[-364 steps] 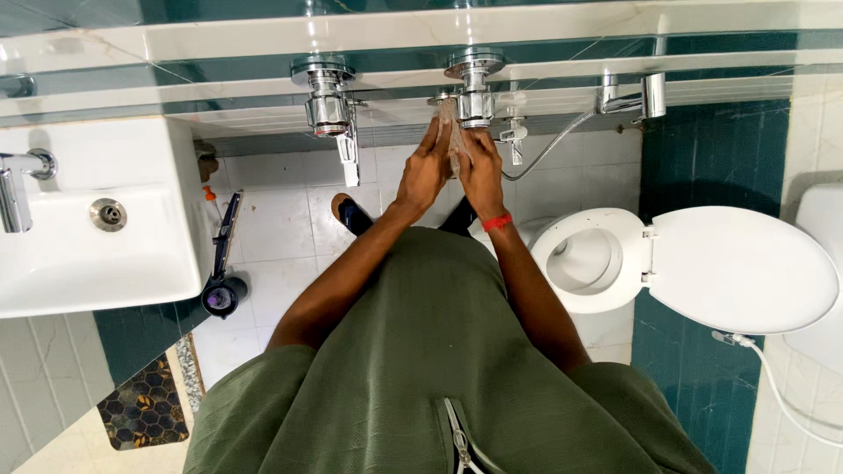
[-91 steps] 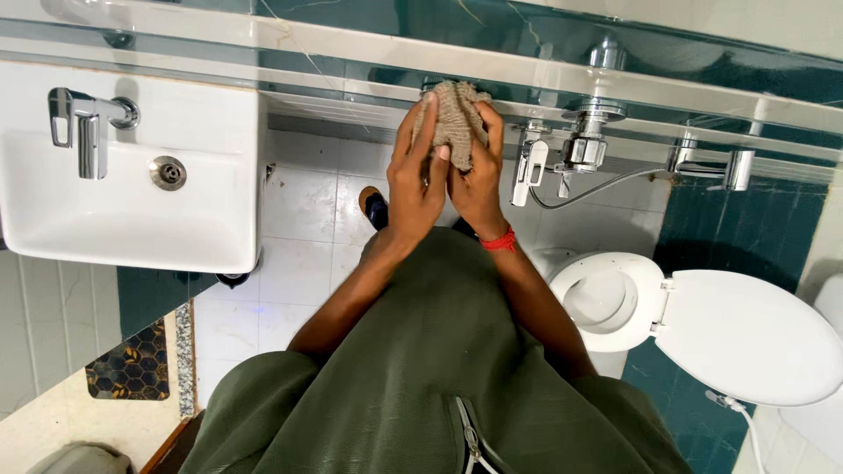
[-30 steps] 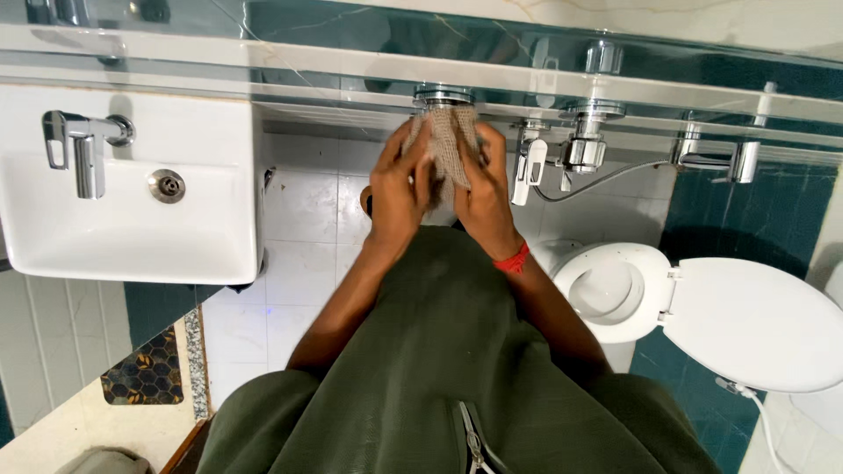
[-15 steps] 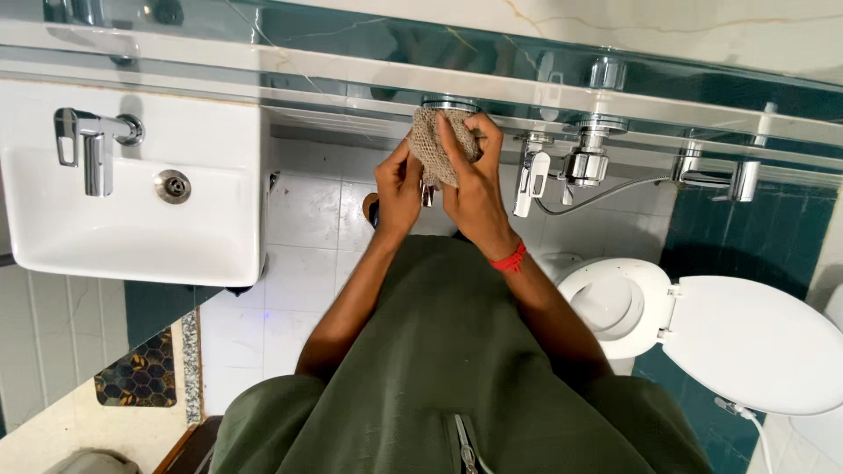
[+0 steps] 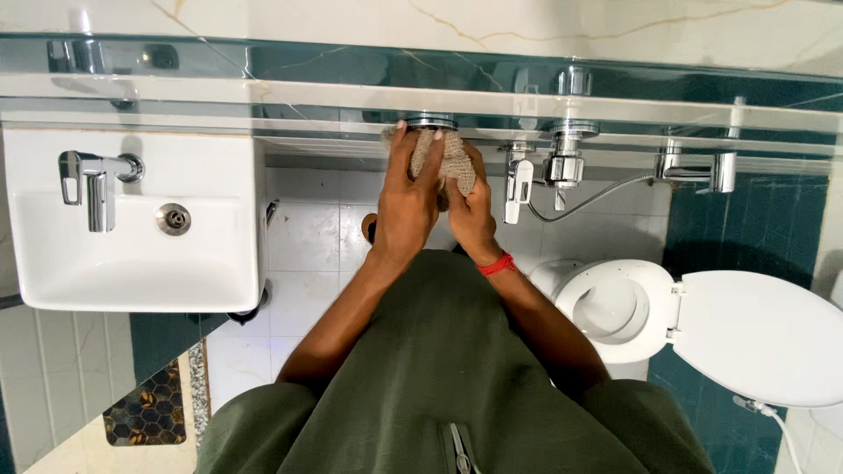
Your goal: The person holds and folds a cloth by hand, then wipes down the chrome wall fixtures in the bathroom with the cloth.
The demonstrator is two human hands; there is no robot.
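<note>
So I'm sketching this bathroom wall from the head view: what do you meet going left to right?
Basin tap → white basin → left hand and right hand holding a beige cloth → chrome wall valve → open toilet bowl → raised toilet lid.

Bright, even light fills the room. Soft glare streaks the glossy marble ledge and gleams on the chrome tap. Shadows stay faint. Focus is sharp throughout; straight lines bow slightly toward the edges.
</note>
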